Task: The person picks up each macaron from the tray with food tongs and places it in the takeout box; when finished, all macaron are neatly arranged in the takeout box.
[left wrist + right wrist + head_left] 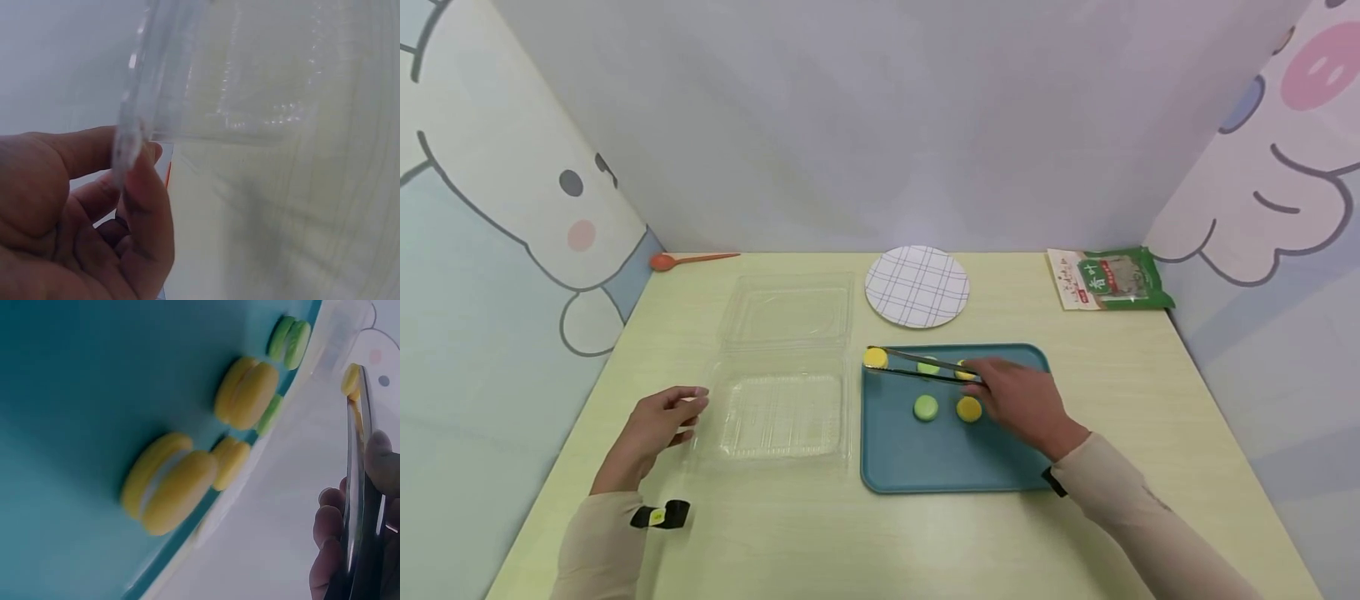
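Held macaron point(876, 358): yellow, raised over the far left corner of the tray, pinched between the tips of the tongs point(370, 537).
Handling: judged light, with a firm shell that may crack or slip under hard pressure; whether real or a toy cannot be told. Best held lightly across the rounded sides.
Right grip point(1022, 404): fingers and thumb wrapped round the tongs, whose arms are nearly together with the macaron between them.
Left grip point(655, 425): thumb and finger pinch the rim of the clear container point(782, 417) at its left side.
Clear container: hinged, lid laid back towards the desk's far edge, base nearer the person; judged light, thin and flexible, apt to slide unless steadied by the rim.
Tray point(917, 458): blue, low-rimmed, just right of the container; bears two green macarons point(926, 407) and three yellow macarons point(169, 484).
Desk point(775, 542): pale, wood-grained. Along its far edge, a red spoon point(662, 262) at the left corner, a checked plate point(917, 287) near the middle, a green-and-white packet point(1108, 279) at the right corner.
Room: plain pale back wall point(880, 125); side walls point(1292, 275) printed with cartoon figures.
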`<state>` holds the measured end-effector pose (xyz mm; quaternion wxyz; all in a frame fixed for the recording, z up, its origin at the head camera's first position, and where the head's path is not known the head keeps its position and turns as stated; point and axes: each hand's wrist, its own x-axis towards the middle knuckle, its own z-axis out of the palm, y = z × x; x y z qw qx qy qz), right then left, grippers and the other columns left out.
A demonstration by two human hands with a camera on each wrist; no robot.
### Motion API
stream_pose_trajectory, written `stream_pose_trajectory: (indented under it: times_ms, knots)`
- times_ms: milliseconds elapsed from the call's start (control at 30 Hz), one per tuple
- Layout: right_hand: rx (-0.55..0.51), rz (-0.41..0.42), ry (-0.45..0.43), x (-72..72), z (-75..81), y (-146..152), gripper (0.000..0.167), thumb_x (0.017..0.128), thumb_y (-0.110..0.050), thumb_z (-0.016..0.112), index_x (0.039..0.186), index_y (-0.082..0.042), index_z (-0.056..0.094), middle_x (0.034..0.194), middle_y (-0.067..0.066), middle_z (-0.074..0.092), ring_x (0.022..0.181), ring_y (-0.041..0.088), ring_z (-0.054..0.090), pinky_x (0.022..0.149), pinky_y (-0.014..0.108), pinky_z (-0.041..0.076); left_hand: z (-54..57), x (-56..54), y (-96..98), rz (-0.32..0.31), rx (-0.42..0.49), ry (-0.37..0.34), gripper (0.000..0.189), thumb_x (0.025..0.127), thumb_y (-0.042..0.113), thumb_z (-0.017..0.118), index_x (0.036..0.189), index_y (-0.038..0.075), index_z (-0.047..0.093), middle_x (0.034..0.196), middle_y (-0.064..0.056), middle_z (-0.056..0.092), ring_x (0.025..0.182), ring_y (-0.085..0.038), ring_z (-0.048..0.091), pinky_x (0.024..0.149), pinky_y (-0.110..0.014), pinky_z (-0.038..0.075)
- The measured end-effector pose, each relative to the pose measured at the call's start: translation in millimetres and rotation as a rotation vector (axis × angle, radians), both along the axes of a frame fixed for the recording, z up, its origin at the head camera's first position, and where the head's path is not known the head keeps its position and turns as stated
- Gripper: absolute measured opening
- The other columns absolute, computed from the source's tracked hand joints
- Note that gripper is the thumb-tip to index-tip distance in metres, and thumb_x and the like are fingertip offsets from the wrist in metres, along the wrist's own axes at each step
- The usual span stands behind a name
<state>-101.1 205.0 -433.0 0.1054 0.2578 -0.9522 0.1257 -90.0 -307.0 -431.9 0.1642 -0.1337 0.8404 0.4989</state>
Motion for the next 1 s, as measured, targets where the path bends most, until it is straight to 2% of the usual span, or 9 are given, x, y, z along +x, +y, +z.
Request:
stream_pose_trajectory:
  times_ms: [167, 400, 567, 667, 800, 900, 1000]
  knots:
    - [-0.019, 0.032, -0.041, -5.1, 4.8, -16, 0.036, 0.092, -0.031, 0.075, 0.121, -0.011, 0.064, 0.091, 0.000, 0.067, 0.060, 0.009, 0.050, 0.049, 0.026, 0.038, 0.1, 0.2, -0.4, -0.001, 0.006, -0.006, 0.053, 0.104, 0.030, 0.058, 0.141, -0.006, 0.049, 0.101, -0.009, 0.058, 0.086, -0.014, 0.055, 0.072, -0.027, 0.056]
    - [-0.021, 0.093, 0.015, -8.4, 8.1, -34, 0.034, 0.091, -0.031, 0.077, 0.117, -0.013, 0.065, 0.090, -0.001, 0.069, 0.059, 0.010, 0.053, 0.046, 0.026, 0.038, 0.6, -0.5, 0.1, -0.004, 0.010, -0.009, 0.053, 0.104, 0.030, 0.058, 0.142, -0.007, 0.048, 0.104, -0.010, 0.059, 0.088, -0.016, 0.056, 0.073, -0.027, 0.056]
    - [-0.005, 0.102, -0.006, -10.8, 12.6, -46, 0.033, 0.092, -0.033, 0.076, 0.119, -0.015, 0.066, 0.090, -0.002, 0.070, 0.057, 0.009, 0.053, 0.044, 0.026, 0.036, 1.2, -0.1, -0.1, 0.001, 0.010, -0.016, 0.052, 0.104, 0.029, 0.058, 0.141, -0.007, 0.048, 0.102, -0.010, 0.058, 0.086, -0.014, 0.056, 0.072, -0.027, 0.056]
    - [0.006, 0.107, -0.034, -12.7, 17.0, -53, 0.032, 0.093, -0.033, 0.075, 0.118, -0.016, 0.064, 0.077, -0.006, 0.064, 0.053, 0.008, 0.049, 0.042, 0.026, 0.033, 0.9, -0.2, -0.1, 0.009, 0.012, -0.021, 0.052, 0.104, 0.029, 0.059, 0.141, -0.007, 0.049, 0.101, -0.009, 0.058, 0.086, -0.014, 0.056, 0.072, -0.026, 0.056]
    - [0.019, 0.129, -0.040, -16.0, 23.0, -63, 0.025, 0.093, -0.032, 0.075, 0.106, -0.017, 0.060, 0.062, -0.011, 0.045, 0.046, 0.006, 0.038, 0.039, 0.026, 0.028, 0.6, -0.3, -0.1, 0.012, 0.008, -0.022, 0.052, 0.104, 0.029, 0.059, 0.141, -0.006, 0.049, 0.099, -0.008, 0.058, 0.085, -0.015, 0.055, 0.071, -0.026, 0.056]
    - [0.041, 0.155, 0.001, -18.5, 27.0, -70, 0.023, 0.091, -0.031, 0.077, 0.096, -0.018, 0.058, 0.062, -0.012, 0.044, 0.045, 0.005, 0.036, 0.038, 0.025, 0.027, 0.7, -0.3, 0.0, 0.011, 0.007, -0.023, 0.052, 0.104, 0.029, 0.059, 0.141, -0.006, 0.049, 0.099, -0.008, 0.058, 0.085, -0.015, 0.055, 0.071, -0.027, 0.055]
    - [0.085, 0.180, 0.048, -20.3, 31.4, -76, 0.023, 0.091, -0.032, 0.077, 0.093, -0.018, 0.059, 0.064, -0.009, 0.049, 0.043, 0.006, 0.036, 0.038, 0.025, 0.027, 0.8, -0.3, -0.1, 0.008, 0.008, -0.022, 0.052, 0.104, 0.029, 0.059, 0.141, -0.006, 0.049, 0.100, -0.009, 0.058, 0.085, -0.015, 0.055, 0.071, -0.027, 0.056]
